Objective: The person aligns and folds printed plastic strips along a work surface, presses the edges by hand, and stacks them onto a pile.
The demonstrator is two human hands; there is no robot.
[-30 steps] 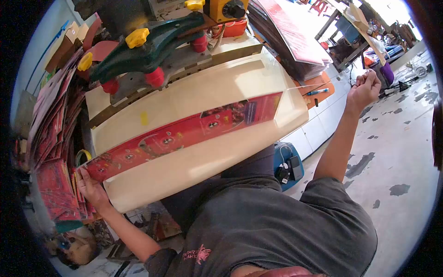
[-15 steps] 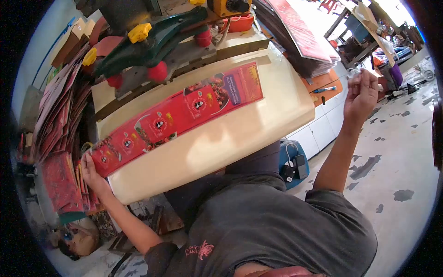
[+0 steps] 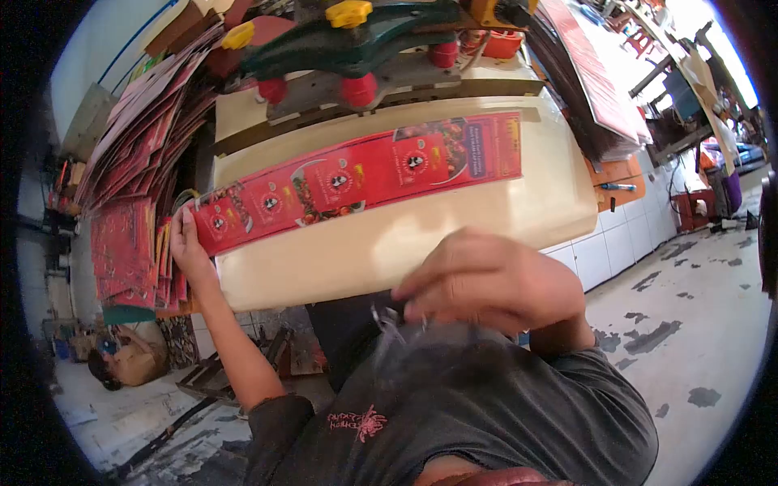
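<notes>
The red printed strip [image 3: 344, 182] lay lengthwise, left to right, across the cream table [image 3: 340, 263], its left end pinched by the nearer left hand [image 3: 191, 247], while the blurred right hand [image 3: 502, 279], bodyward, apparently pinched clear film [image 3: 389, 328].

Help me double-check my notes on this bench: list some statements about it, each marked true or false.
1. The left hand is at the left end of the long red printed sheet. True.
2. The right hand presses on the red sheet. False: it is apart from the sheet, in front of the dark shirt.
3. The sheet lies on a cream-coloured surface. True.
4. The knobs above the dark green part are blue. False: they are yellow.
5. A blue pen lies to the right. True.
</notes>
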